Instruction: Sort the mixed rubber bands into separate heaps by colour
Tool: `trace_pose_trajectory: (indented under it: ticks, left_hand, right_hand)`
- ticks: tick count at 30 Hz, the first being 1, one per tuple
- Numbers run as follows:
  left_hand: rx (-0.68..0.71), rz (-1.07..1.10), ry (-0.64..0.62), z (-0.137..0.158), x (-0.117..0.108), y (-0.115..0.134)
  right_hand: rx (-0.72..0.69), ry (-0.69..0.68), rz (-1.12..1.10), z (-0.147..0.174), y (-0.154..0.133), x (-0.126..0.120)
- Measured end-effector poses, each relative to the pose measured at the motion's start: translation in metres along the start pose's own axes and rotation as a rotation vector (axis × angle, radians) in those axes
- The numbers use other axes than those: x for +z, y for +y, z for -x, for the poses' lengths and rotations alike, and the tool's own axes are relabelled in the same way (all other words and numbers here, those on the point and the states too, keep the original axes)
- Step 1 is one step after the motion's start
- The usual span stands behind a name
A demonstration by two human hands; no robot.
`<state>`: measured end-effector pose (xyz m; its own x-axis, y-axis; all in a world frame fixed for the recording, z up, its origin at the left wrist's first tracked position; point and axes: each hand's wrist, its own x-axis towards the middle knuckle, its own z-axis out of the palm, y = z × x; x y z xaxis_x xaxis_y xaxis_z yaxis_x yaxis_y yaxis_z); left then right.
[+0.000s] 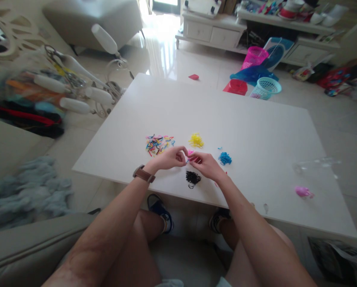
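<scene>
My left hand (173, 158), with a brown-strapped watch (144, 174) at the wrist, and my right hand (205, 164) meet at the fingertips. Both are closed in a pinch on a small bluish rubber band (187, 161). Just behind the fingers is a pile of pink rubber bands (191, 152), partly covered by them. Black rubber bands (193, 177) lie in front of the hands. Yellow rubber bands (196, 140) are heaped farther back. To the right sits a blue heap of rubber bands (225, 158), and mixed-colour rubber bands (156, 144) spread out at the left.
The white table (253, 135) carries a pink object (304, 192) and a clear plastic item (316, 164) at the right. Behind it on the floor stand a light blue basket (265, 88), a red container (236, 87) and a pink basket (255, 57). A white-armed lamp (89, 93) is at the left.
</scene>
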<state>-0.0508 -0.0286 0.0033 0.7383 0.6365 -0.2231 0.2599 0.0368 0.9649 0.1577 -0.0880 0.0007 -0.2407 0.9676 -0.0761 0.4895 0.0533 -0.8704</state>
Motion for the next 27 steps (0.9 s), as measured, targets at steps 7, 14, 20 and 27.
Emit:
trace_pose_trajectory:
  ticks: [7,14,20,27]
  left_hand:
    - [0.005,0.054,0.009,-0.002,0.002,0.004]
    - [0.021,0.012,0.004,-0.007,0.010,0.007]
    - [0.065,-0.116,0.005,-0.013,0.031,0.011]
    - [0.102,-0.251,-0.024,-0.025,0.071,0.025]
  right_hand:
    - [0.016,-0.013,-0.024,0.002,-0.001,-0.002]
    - [0.030,0.052,0.052,0.008,-0.003,-0.019]
    - [0.294,0.422,0.304,0.021,0.032,-0.070]
    - [0.455,0.465,0.571,0.048,0.070,-0.094]
